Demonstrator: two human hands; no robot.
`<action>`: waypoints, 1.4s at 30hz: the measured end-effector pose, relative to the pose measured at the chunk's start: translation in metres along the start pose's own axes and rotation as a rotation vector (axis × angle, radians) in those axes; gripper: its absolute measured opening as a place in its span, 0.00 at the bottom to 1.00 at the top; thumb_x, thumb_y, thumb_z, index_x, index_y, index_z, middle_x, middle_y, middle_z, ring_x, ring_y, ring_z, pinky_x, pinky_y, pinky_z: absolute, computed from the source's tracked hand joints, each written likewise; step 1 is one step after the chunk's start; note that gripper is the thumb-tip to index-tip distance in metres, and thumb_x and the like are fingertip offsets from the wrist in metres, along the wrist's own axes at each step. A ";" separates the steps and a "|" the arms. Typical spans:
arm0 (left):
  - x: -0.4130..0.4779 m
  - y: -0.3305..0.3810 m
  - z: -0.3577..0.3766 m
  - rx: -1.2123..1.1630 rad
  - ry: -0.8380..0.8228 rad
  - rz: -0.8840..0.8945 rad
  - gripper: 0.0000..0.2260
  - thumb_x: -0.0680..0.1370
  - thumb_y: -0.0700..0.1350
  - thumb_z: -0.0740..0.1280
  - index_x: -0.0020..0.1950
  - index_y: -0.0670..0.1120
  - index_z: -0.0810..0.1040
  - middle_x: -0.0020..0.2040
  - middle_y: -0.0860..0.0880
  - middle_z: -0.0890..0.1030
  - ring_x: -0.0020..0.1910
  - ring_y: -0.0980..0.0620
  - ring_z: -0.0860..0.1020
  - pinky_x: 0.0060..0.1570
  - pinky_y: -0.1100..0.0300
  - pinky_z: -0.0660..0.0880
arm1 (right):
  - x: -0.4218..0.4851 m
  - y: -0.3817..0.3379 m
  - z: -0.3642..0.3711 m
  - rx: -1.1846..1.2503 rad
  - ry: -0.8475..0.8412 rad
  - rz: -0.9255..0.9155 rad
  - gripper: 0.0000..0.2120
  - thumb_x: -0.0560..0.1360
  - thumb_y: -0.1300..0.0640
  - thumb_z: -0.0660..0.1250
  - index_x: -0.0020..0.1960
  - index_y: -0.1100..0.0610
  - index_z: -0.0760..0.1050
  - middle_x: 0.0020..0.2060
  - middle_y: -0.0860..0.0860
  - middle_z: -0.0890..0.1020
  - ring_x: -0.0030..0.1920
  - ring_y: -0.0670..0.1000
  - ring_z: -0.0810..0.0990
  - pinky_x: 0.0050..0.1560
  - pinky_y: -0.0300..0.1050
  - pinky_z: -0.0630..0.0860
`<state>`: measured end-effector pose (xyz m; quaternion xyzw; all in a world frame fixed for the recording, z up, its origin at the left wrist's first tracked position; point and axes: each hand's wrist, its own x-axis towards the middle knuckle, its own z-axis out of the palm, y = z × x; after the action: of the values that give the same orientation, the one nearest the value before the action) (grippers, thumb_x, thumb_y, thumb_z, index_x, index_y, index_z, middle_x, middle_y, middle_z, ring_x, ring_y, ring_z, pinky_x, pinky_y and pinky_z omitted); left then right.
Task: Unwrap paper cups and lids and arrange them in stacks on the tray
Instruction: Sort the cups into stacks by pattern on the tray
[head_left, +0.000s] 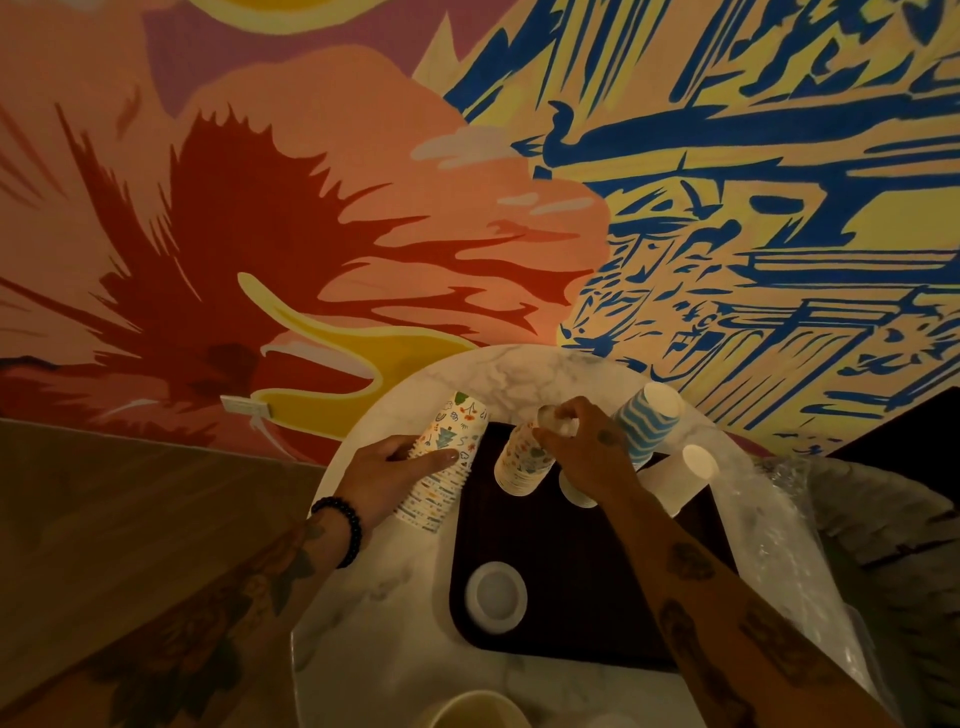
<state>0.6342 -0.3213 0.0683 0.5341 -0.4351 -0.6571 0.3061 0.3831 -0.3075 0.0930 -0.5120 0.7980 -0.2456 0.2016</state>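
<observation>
My left grip (400, 467) clasps the long cup stack (441, 467) mid-length; my right grip (587, 447) pinches the short stack (519, 460) by its top. It's light, crushable paper, so I'll squeeze gently.

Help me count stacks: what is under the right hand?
The right hand grips a short stack of patterned cups standing on the dark tray; its fingers cover the stack's top.

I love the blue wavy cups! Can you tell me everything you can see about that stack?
The stack of blue wavy cups is paper cups nested upside down: light blue with white wavy stripes, a plain white base on top. It stands at the far right corner of the dark tray, close beside the right hand; whether they touch is unclear.
</observation>
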 end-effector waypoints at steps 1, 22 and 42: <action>0.000 0.000 0.001 -0.004 0.000 0.000 0.17 0.67 0.52 0.79 0.53 0.50 0.84 0.46 0.53 0.87 0.45 0.53 0.85 0.48 0.55 0.81 | 0.000 0.001 0.000 -0.016 -0.009 0.003 0.15 0.76 0.48 0.71 0.58 0.52 0.72 0.56 0.51 0.76 0.53 0.52 0.75 0.51 0.47 0.75; -0.019 0.030 0.036 -0.261 -0.170 -0.117 0.16 0.80 0.58 0.64 0.58 0.48 0.81 0.51 0.48 0.86 0.52 0.46 0.84 0.57 0.45 0.80 | -0.051 -0.049 -0.003 0.667 -0.627 0.198 0.30 0.70 0.53 0.79 0.67 0.50 0.68 0.59 0.54 0.80 0.55 0.55 0.85 0.50 0.59 0.84; -0.010 0.030 0.013 0.159 -0.043 0.236 0.24 0.71 0.53 0.77 0.64 0.54 0.72 0.55 0.55 0.82 0.51 0.56 0.82 0.49 0.58 0.80 | -0.038 -0.075 -0.014 0.518 -0.310 -0.071 0.30 0.74 0.43 0.74 0.71 0.48 0.69 0.59 0.46 0.81 0.55 0.47 0.82 0.43 0.36 0.75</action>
<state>0.6222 -0.3222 0.1001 0.4874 -0.5519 -0.5913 0.3288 0.4437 -0.2961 0.1515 -0.5024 0.6503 -0.3669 0.4360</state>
